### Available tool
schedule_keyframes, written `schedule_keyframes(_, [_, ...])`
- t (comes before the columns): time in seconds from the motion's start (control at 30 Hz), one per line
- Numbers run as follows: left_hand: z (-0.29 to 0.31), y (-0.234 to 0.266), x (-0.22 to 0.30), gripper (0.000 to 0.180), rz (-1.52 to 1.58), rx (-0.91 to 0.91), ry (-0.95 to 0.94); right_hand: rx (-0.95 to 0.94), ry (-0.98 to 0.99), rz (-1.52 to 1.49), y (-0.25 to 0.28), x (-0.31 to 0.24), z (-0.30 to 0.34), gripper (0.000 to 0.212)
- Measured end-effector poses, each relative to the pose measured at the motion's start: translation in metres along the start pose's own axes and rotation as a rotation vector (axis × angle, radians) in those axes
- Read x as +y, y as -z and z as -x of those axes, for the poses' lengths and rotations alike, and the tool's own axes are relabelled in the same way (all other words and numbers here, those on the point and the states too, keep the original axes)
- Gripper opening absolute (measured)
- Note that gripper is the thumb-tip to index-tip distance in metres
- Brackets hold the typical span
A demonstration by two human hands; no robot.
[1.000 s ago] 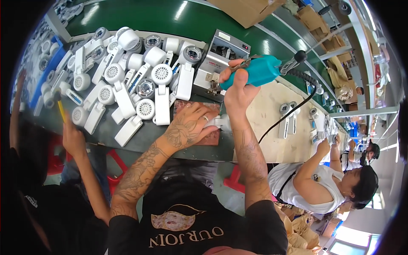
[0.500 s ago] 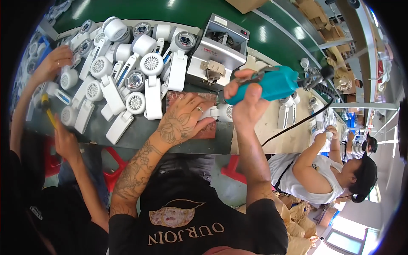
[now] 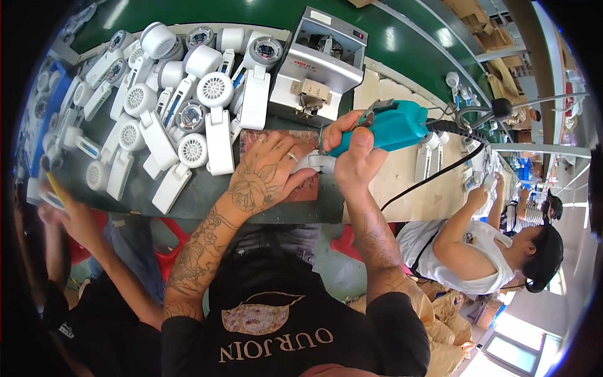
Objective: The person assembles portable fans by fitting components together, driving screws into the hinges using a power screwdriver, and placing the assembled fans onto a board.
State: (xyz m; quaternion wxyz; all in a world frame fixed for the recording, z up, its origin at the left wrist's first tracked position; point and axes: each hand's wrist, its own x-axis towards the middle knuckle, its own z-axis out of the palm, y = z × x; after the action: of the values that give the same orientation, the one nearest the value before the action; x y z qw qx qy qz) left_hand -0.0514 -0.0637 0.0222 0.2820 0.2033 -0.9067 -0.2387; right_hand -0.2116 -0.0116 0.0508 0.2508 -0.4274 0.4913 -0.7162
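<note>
A fan (image 3: 319, 161) is held down by the left hand (image 3: 267, 166); a teal driver (image 3: 396, 129) is gripped in the right hand (image 3: 359, 154).
The fan is laid on the reddish mat (image 3: 300, 192), its handle mostly covered by the left hand, its hinge exposed between both hands, its head partly hidden by the right. The driver is wrapped by the right fingers, its nose angled toward the hinge; whether they are touching cannot be told. More white fans (image 3: 215, 89) are heaped beyond, beside a metal machine (image 3: 319, 70).

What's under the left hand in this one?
Under the left hand: a white device, partly visible, over a reddish mat. The device's end beneath the hand is hidden.
</note>
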Motion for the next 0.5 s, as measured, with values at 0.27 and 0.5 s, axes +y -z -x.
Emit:
schedule_keyframes(0.27, [0.001,0.002,-0.001,0.041,-0.029,-0.003,0.004,0.000,-0.043,0.017,-0.006,-0.001,0.000,0.059])
schedule_keyframes(0.5, [0.007,0.002,-0.003,0.038,0.010,-0.008,0.035,-0.024,0.082,-0.044,-0.028,-0.010,-0.033,0.039])
